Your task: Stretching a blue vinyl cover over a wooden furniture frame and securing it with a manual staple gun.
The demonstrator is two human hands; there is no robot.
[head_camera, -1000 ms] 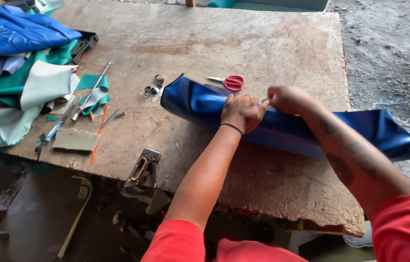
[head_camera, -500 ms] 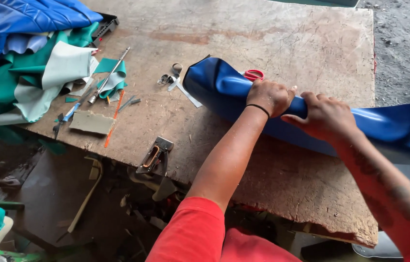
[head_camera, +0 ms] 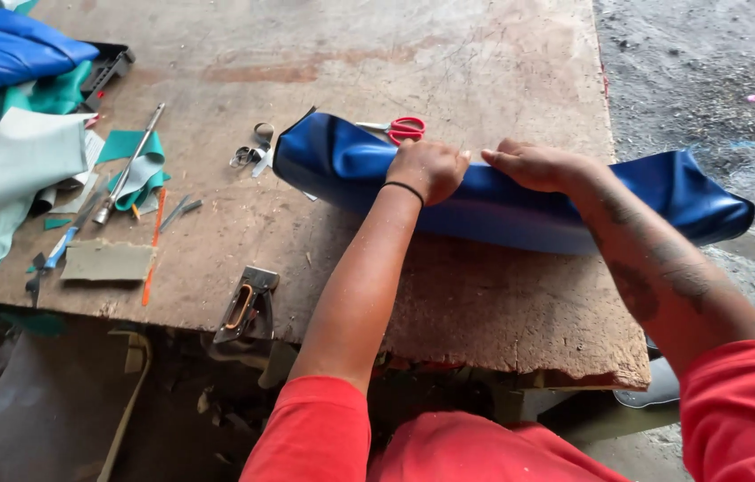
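Since half a second ago, both hands have slid left along the blue cover, and the right hand, then cupped over its top, now lies flatter with fingers stretched toward the left hand.

Largest is the worn wooden table (head_camera: 449,62), filling most of the view. Across its near right part lies the blue vinyl cover (head_camera: 342,161), a long rounded piece running from the middle of the table out past the right edge.

At the far left sits a heap of blue and green vinyl scraps (head_camera: 12,107).

The left hand (head_camera: 429,168), with a black band at the wrist, rests curled on top of the cover, fingers closed down against the vinyl. The right hand (head_camera: 538,166) lies just to its right, pressed flat on the cover, fingers together and nearly meeting the left hand.

A staple gun (head_camera: 246,306) sits at the near edge, left of the left forearm. Red-handled scissors (head_camera: 400,129) lie just beyond the cover, partly hidden by it. A long metal tool (head_camera: 130,165) lies over the green scraps on the left.
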